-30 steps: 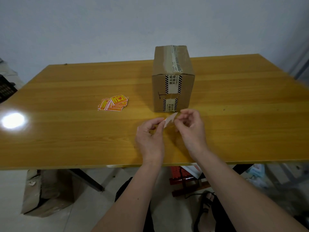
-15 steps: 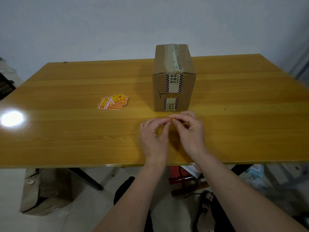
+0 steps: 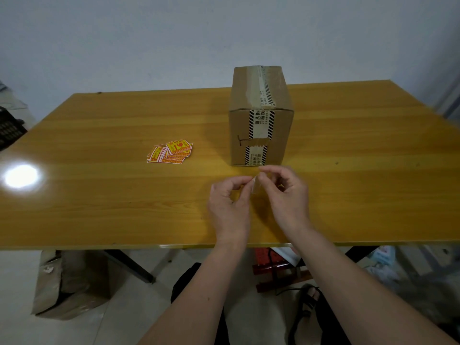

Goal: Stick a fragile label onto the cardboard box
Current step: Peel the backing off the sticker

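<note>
A brown cardboard box (image 3: 260,120), sealed with striped tape, stands upright in the middle of the wooden table (image 3: 99,195). Just in front of it, my left hand (image 3: 227,202) and my right hand (image 3: 286,195) meet over the table. Both pinch one small fragile label (image 3: 255,184) between thumb and fingertips; it shows its pale back, edge-on. A little yellow shows under my right fingers. A small fanned pile of yellow-and-red fragile labels (image 3: 171,153) lies on the table to the left of the box.
The table's front edge runs just below my wrists. Under the table are a crumpled cardboard box (image 3: 67,282) on the floor at left, a red stool (image 3: 273,267), dark table legs and clutter at right. A dark object (image 3: 10,125) sits at the far left.
My hands came together around the label, then parted slightly; the label has turned from a flat slanted strip to a narrow upright sliver between my fingertips. Box and label pile have not moved.
</note>
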Motion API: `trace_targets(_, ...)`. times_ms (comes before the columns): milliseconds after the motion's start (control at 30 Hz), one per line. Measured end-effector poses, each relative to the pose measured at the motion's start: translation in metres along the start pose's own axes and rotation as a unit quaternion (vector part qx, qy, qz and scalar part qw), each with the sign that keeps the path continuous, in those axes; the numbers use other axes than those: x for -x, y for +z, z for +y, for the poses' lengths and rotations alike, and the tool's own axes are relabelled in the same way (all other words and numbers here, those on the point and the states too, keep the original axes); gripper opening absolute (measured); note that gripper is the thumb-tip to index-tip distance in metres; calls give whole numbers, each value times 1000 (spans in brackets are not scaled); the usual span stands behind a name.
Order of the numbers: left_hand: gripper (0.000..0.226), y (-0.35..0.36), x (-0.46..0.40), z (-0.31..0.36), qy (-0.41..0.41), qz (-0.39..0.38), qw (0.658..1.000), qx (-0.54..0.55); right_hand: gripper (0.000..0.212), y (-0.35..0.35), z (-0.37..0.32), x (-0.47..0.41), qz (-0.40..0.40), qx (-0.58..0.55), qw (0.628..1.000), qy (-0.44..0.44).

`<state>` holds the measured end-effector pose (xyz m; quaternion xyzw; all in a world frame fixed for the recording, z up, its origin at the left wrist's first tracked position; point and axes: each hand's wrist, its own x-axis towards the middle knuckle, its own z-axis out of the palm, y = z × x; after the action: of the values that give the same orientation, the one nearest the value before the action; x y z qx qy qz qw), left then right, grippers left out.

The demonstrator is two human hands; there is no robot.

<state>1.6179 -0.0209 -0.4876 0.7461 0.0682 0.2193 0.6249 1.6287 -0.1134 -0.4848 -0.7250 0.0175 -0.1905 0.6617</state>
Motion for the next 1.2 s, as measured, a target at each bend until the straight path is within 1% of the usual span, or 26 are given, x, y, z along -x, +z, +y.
trace_targets(133,32,0,-1,-2,0,14,1000,-2,21,1,-4,2,-40,-26,999,-4)
trace_targets(200,28,-1,0,-4,-2,18,1000,-8,19,1,-4,2,-54,-26,998,-4)
trace_targets(267,26,-1,-1,-3,-6,18,1000,-21,19,1,-4,2,-54,-33,998,6)
trace_targets(367,33,-1,0,0,-16,10,1000,-18,17,-1,-3,1,-55,-34,998,11)
trace_targets(500,35,-1,0,3,-22,7,1000,-12,16,-1,-4,2,-56,-30,998,10)
trace_targets(767,24,0,-1,-4,-35,9,999,-6,17,1,-5,2,-57,-17,998,13)
trace_targets(933,14,0,-1,-2,-42,13,999,0,16,0,-7,2,-54,-35,998,18)
trace_targets(1200,24,0,-1,1,-28,17,999,-10,13,-1,-4,3,-56,-22,998,25)
